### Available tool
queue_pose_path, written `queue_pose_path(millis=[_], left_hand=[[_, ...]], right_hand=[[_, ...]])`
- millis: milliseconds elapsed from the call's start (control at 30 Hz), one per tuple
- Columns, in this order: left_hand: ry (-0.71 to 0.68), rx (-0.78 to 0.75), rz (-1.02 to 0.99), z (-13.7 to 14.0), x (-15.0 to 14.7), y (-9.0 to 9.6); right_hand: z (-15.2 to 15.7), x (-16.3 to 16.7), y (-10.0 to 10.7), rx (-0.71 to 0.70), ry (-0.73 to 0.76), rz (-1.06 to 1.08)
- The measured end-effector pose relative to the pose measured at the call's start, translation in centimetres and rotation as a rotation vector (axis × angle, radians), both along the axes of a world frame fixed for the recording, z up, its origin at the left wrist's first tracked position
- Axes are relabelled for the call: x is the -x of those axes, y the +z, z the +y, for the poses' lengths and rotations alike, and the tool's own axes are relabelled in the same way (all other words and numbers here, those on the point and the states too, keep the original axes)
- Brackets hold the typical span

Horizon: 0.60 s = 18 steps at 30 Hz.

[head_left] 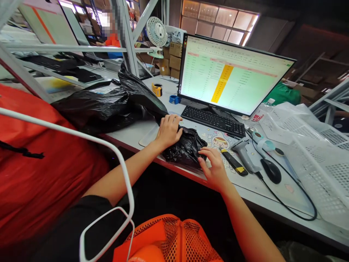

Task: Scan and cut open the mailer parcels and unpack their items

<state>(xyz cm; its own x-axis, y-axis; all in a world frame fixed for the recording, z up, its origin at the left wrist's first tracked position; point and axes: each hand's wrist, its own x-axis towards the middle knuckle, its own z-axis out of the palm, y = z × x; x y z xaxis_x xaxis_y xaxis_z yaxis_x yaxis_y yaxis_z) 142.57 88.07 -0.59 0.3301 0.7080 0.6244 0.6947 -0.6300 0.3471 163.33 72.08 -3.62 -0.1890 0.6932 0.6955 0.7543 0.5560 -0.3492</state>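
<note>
A crumpled black plastic bag [187, 147] lies on the desk at its front edge, in the middle of the head view. On the bag's left end rests my left hand [167, 133], palm down, its fingers stretched out. My right hand [214, 165] is at the bag's right end, fingertips touching the plastic, thumb and fingers apart. What is inside the bag is hidden. Just to the right of my right hand lie a black and yellow utility knife [233, 162] and a grey barcode scanner [245, 156].
Behind the bag stand a keyboard [212, 120] and a monitor [231, 80]. Larger black bags [95, 103] occupy the left. Tape rolls [157, 89], a mouse [271, 170] and white perforated baskets [321, 171] are around. A white tube [120, 156] crosses the foreground beside a red sack [35, 174].
</note>
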Motion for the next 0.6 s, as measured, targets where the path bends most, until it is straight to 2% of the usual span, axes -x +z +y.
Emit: queue_pose_path(millis=[33, 100, 167, 233, 333, 467, 533, 600], left_hand=[[-0.081, -0.038, 0.032, -0.9, 0.0, 0.3], [-0.199, 0.066, 0.083, -2.0, 0.0, 0.5], [-0.22, 0.256, 0.1, -2.1, 0.1, 0.0], [-0.187, 0.365, 0.076, -1.6, 0.4, -0.8], [-0.18, 0.402, -0.005, -1.0, 0.9, -2.3], [-0.239, 0.448, -0.125, -1.2, 0.7, -3.3], [-0.271, 0.445, -0.163, -1.0, 0.8, -2.8], [-0.297, 0.396, -0.179, -0.2, 2.1, -1.4]], right_hand=[[0.6, 0.3, 0.5, -0.01, 0.027, -0.015], [2.1, 1.0, 1.3, 0.0, 0.09, -0.072], [3.9, 1.9, 1.5, 0.061, 0.113, -0.149], [5.5, 2.6, 1.4, 0.148, 0.08, -0.225], [7.0, 3.1, 0.7, 0.195, 0.006, -0.272], [7.7, 3.0, 0.0, 0.125, 0.002, -0.25], [7.9, 3.0, -0.2, 0.092, 0.008, -0.219], [8.3, 3.0, -0.7, 0.061, 0.009, -0.169]])
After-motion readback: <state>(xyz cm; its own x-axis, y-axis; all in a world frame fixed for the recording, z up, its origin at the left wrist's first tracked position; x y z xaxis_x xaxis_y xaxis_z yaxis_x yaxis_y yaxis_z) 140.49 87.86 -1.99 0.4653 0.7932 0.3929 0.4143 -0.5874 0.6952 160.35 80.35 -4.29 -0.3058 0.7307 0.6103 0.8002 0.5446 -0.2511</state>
